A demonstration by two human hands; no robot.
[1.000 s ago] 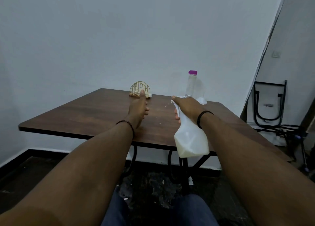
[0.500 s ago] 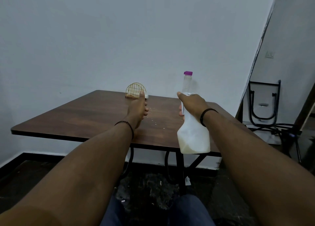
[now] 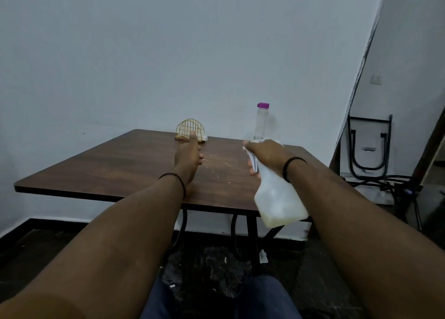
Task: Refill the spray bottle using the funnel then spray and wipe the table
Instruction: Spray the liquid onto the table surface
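Note:
My right hand [image 3: 263,156] grips the head of a white translucent spray bottle [image 3: 279,198], held above the near right part of the brown table [image 3: 108,169]; pale liquid shows at the bottle's bottom. Small white droplets [image 3: 218,164] speckle the tabletop between my hands. My left hand [image 3: 187,159] rests edge-down on the table with the thumb up and holds nothing. A tall clear bottle with a purple cap [image 3: 261,121] stands at the table's far right edge. No funnel shows.
A gold wire napkin holder [image 3: 190,130] with white napkins stands at the far edge by the wall. Folded black metal chairs [image 3: 370,150] lean at the right. My knees in blue trousers [image 3: 216,299] are below.
The spray bottle has dropped slightly and tilted, and droplets now show on the tabletop between the hands. My left hand has stayed in place.

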